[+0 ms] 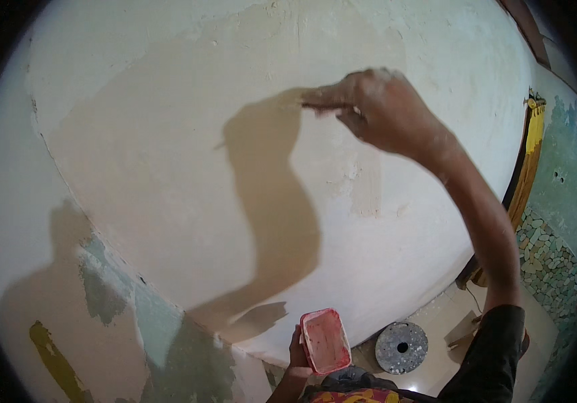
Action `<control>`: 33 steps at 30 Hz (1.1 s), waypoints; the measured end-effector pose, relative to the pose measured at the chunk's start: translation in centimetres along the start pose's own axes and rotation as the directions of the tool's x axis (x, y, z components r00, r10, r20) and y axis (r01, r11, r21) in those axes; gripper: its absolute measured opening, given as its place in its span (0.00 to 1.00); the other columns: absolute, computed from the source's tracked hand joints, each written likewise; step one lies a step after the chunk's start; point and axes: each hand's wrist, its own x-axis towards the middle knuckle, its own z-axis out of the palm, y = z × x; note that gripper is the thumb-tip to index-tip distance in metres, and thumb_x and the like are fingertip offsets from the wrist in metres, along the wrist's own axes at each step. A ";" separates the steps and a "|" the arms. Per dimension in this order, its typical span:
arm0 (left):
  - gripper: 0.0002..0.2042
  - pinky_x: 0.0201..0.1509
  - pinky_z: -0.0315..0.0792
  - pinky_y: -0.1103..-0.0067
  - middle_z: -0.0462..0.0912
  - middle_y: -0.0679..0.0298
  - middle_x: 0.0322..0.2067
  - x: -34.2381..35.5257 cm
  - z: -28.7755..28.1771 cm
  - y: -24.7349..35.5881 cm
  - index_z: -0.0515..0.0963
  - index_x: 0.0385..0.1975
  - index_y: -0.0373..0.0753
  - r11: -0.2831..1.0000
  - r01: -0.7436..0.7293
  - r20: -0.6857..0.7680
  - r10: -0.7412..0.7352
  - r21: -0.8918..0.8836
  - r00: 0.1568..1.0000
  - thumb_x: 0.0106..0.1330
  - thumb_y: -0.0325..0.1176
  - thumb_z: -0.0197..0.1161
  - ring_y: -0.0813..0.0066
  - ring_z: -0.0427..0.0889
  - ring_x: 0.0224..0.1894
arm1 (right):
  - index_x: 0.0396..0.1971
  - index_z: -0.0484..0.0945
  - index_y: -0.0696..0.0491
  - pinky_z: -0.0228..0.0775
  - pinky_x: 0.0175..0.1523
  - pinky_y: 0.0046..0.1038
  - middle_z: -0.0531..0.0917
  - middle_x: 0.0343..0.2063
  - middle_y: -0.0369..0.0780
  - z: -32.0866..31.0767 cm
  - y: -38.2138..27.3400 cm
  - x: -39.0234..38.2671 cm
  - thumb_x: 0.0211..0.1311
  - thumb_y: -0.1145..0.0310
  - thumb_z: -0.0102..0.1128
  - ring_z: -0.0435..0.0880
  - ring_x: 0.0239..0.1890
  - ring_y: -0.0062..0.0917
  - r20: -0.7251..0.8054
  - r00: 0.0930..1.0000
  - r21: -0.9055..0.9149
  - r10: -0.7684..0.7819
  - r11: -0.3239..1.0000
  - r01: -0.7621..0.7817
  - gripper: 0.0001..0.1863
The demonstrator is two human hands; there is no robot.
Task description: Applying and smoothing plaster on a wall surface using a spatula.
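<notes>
My left hand [298,352] grips a red rectangular plastic tub [325,341] by its side, low in front of me. Pale, pinkish-white paste coats the inside of the tub. My right hand [379,107] is raised at the wall [188,134], its index finger stretched out to the left and the other fingers curled beneath. Whatever lies between those fingers, if anything, I cannot make out. White smears mark the knuckles and wrist. Damp-looking beige patches spread over the white wall, and the arm casts a long shadow on it.
A grey round drum-like object [401,347] with a central hole and white splashes stands on the tiled floor [446,316]. A wooden frame with yellow cloth [535,127] is at the right, beside a stone-patterned surface [550,258]. At lower left, another wall [104,289] has green and pale patches.
</notes>
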 end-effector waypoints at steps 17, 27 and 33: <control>0.33 0.71 0.67 0.54 0.74 0.54 0.65 -2.1 -0.6 -1.7 0.69 0.68 0.41 0.974 0.019 0.156 0.017 -0.227 0.988 0.76 0.61 0.44 0.51 0.74 0.65 | 0.46 0.89 0.39 0.82 0.46 0.37 0.89 0.37 0.41 1.3 0.6 -1.3 0.72 0.68 0.53 0.88 0.36 0.32 0.108 0.993 -0.108 -0.038 0.993 0.050 0.15; 0.32 0.69 0.68 0.52 0.75 0.56 0.64 -0.5 -2.9 -2.8 0.70 0.68 0.43 0.999 -0.052 -0.089 0.053 0.015 0.995 0.75 0.62 0.46 0.52 0.75 0.65 | 0.53 0.85 0.51 0.84 0.44 0.38 0.89 0.46 0.44 -4.1 4.9 9.6 0.73 0.72 0.50 0.90 0.36 0.37 -0.208 0.967 0.023 -0.147 0.988 0.155 0.17; 0.33 0.68 0.69 0.50 0.76 0.56 0.64 -1.3 -2.7 -3.1 0.70 0.68 0.44 0.993 -0.116 -0.099 0.117 0.019 0.988 0.74 0.62 0.48 0.51 0.75 0.65 | 0.48 0.88 0.33 0.81 0.42 0.37 0.86 0.27 0.42 0.6 -2.2 2.6 0.66 0.72 0.53 0.87 0.35 0.35 -0.003 0.987 -0.153 -0.159 0.976 0.156 0.20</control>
